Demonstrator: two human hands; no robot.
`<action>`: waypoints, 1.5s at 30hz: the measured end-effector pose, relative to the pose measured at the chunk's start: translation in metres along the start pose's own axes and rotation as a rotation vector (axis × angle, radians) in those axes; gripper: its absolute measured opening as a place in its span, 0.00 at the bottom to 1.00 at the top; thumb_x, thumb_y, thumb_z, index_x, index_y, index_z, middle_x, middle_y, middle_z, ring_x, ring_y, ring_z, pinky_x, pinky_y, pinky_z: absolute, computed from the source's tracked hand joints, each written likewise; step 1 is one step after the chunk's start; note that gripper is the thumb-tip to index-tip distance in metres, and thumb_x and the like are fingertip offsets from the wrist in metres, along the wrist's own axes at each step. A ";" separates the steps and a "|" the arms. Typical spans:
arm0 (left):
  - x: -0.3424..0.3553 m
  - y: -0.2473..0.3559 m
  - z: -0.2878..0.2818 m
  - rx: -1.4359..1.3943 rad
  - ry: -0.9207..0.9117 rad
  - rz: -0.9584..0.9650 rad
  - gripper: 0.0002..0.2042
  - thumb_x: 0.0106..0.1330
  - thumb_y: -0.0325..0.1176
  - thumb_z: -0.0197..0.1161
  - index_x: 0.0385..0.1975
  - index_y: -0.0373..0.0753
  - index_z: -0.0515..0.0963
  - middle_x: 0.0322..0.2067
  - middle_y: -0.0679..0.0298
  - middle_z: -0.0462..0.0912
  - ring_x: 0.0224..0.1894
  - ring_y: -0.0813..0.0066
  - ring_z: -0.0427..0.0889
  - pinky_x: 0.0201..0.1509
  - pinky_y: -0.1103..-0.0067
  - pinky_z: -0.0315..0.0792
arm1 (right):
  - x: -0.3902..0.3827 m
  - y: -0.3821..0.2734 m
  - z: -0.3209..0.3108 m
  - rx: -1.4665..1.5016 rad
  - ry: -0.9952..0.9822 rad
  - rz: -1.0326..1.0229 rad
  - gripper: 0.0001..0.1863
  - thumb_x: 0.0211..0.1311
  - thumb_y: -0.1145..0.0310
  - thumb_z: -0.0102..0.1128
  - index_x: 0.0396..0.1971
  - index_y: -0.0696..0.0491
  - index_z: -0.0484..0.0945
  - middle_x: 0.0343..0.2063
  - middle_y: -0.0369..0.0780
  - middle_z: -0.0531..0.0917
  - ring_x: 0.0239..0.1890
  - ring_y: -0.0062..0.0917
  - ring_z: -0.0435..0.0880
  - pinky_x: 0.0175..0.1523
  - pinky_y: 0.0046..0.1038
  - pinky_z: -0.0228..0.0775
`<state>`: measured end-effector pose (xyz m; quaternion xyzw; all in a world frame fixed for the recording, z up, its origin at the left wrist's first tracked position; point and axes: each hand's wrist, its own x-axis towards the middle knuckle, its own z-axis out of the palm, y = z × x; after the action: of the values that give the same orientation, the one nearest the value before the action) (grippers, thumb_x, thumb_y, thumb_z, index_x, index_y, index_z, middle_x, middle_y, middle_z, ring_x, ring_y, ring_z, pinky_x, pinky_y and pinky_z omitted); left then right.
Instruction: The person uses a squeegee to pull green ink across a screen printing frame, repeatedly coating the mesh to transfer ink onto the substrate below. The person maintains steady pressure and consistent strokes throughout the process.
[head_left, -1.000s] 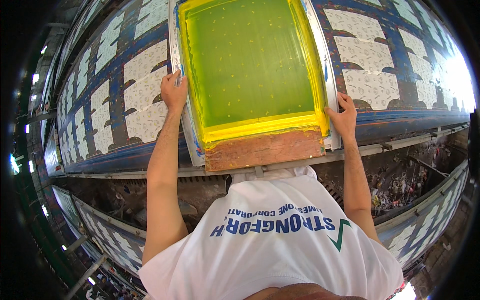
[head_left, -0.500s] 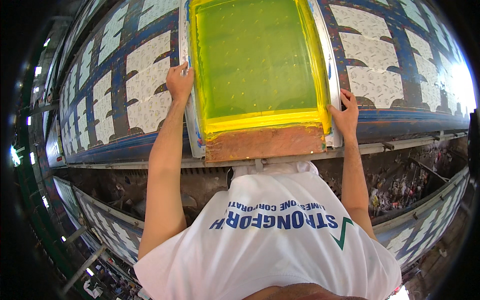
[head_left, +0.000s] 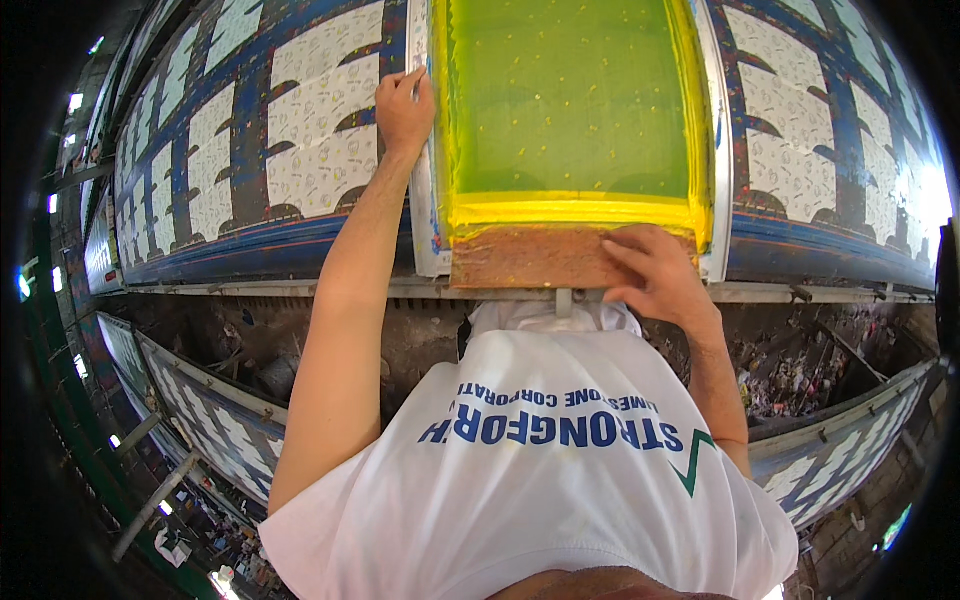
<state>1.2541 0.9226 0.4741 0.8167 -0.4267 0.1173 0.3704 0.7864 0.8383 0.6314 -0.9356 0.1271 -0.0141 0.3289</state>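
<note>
A screen-printing frame (head_left: 570, 207) with green mesh and bright yellow taped borders lies in front of me on a long table. Silvery metal rails run along its sides, and a reddish-brown wooden board (head_left: 530, 262) forms its near end. My left hand (head_left: 405, 115) is closed on the left metal rail (head_left: 422, 195), fingertips at its outer edge. At the board's right end, my right hand (head_left: 660, 275) has its fingers curled over the top and its thumb by the near edge, gripping the board. The underside of the frame is hidden.
Printed white fabric pieces (head_left: 325, 170) lie in rows on the dark blue table, left and right of the frame. A metal rail (head_left: 300, 288) edges the table. Behind me stands another table (head_left: 190, 385) with similar pieces, and litter (head_left: 800, 375) covers the ground between.
My right hand has left the right metal rail and moved inward onto the wooden board. The frame sits further right and higher in view. My left hand stays on the left rail.
</note>
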 end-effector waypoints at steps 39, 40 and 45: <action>0.003 0.011 -0.006 0.046 -0.089 -0.108 0.21 0.62 0.18 0.61 0.53 0.44 0.87 0.43 0.57 0.80 0.48 0.55 0.77 0.56 0.64 0.75 | 0.352 0.113 -0.046 -0.654 0.231 0.371 0.11 0.58 0.72 0.63 0.41 0.52 0.86 0.39 0.48 0.88 0.46 0.47 0.88 0.49 0.49 0.83; 0.004 0.012 -0.005 0.074 -0.104 -0.111 0.22 0.61 0.18 0.62 0.54 0.45 0.88 0.43 0.57 0.80 0.47 0.55 0.77 0.54 0.64 0.75 | 0.368 0.123 -0.056 -0.660 0.231 0.354 0.11 0.59 0.71 0.63 0.41 0.52 0.87 0.40 0.49 0.88 0.46 0.48 0.88 0.48 0.50 0.83; 0.007 0.011 -0.004 0.155 -0.096 -0.047 0.22 0.63 0.18 0.62 0.54 0.47 0.89 0.43 0.56 0.80 0.46 0.56 0.77 0.52 0.64 0.75 | 0.435 0.174 -0.107 -0.650 0.206 0.294 0.11 0.60 0.68 0.63 0.37 0.58 0.88 0.38 0.52 0.90 0.43 0.50 0.91 0.47 0.49 0.84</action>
<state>1.2497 0.9172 0.4861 0.8572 -0.4144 0.1022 0.2880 1.1555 0.5351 0.5824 -0.9568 0.2902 -0.0197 -0.0015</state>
